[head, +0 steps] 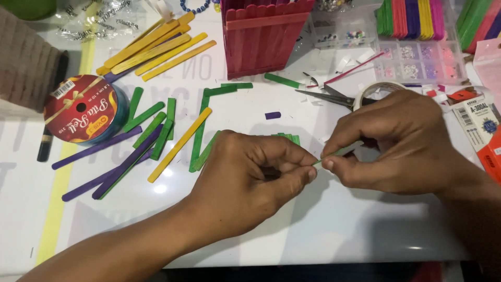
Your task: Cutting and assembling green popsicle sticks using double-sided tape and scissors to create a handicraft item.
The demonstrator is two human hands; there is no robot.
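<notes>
My left hand (250,177) and my right hand (396,141) meet over the middle of the white table (323,224). Between their fingertips they pinch a thin green craft stick (339,152), seen edge-on; most of it is hidden by my fingers. The left thumb and forefinger grip its near end, the right hand holds the far part. Just behind the left hand lie several loose green sticks (201,130), a yellow stick (180,144) and purple sticks (122,162).
A red stick-built box (261,36) stands at the back. Yellow sticks (156,47) lie at the back left. A ribbon spool (83,109) sits left. Scissors (326,96), a tape roll (376,89), a clear bead organiser (417,57) and stacked coloured sticks (412,18) are at the right.
</notes>
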